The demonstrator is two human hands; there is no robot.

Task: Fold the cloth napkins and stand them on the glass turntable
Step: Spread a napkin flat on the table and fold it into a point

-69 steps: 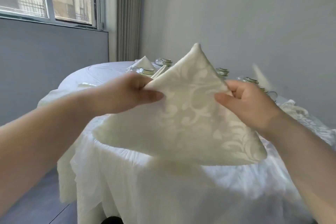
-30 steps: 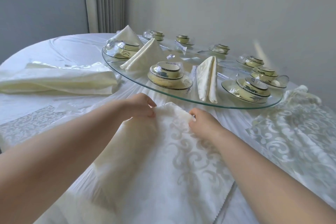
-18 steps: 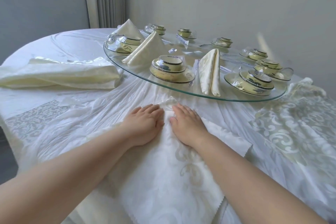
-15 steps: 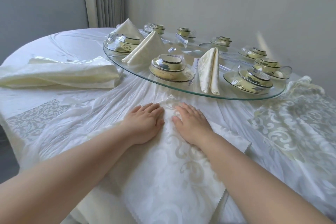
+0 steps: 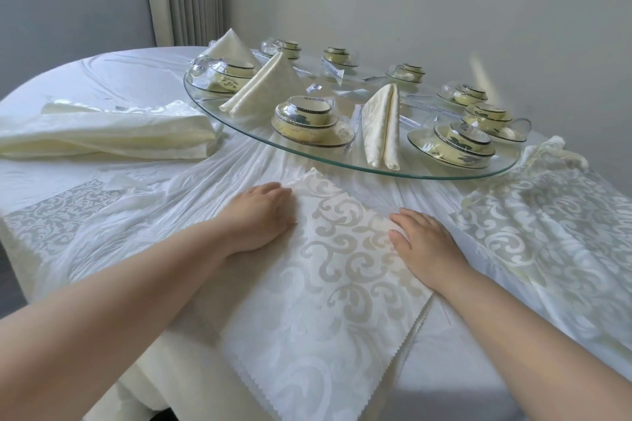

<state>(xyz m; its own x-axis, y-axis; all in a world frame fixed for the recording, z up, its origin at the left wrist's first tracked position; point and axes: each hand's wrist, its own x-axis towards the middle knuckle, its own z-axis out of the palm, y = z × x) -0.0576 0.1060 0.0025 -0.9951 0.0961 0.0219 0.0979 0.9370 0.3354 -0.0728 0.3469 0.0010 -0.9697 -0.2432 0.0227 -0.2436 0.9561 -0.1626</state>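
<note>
We press both palms flat on a patterned napkin [image 5: 342, 270] that lies on the counter [image 5: 130, 79] in front of us. The left grip [image 5: 263, 215] rests on its left edge and the right grip [image 5: 424, 243] on its right edge. Fingers are straight and spread apart on both, clamping nothing. The napkin's zigzag hem hangs over the counter's near edge, and two layers show along its right side.

Just beyond its far corner, across a strip of wrinkled tablecloth [image 5: 239, 161], sits the glass turntable [image 5: 410, 174]. Three folded napkins stand on it: one at the far left [image 5: 232, 44], one beside it [image 5: 263, 85], and one near the front rim [image 5: 383, 126]. That last napkin stands between two wrapped crockery sets [image 5: 307, 120] that fill the near rim. We count eight such sets around the glass, though the far ones are small and may hide more.

To the left, well apart from the grips, lies one pile of unfolded cloths [image 5: 113, 130]. One patterned runner [image 5: 547, 225] drapes the counter on the right, and another [image 5: 58, 212] drapes the left.
</note>
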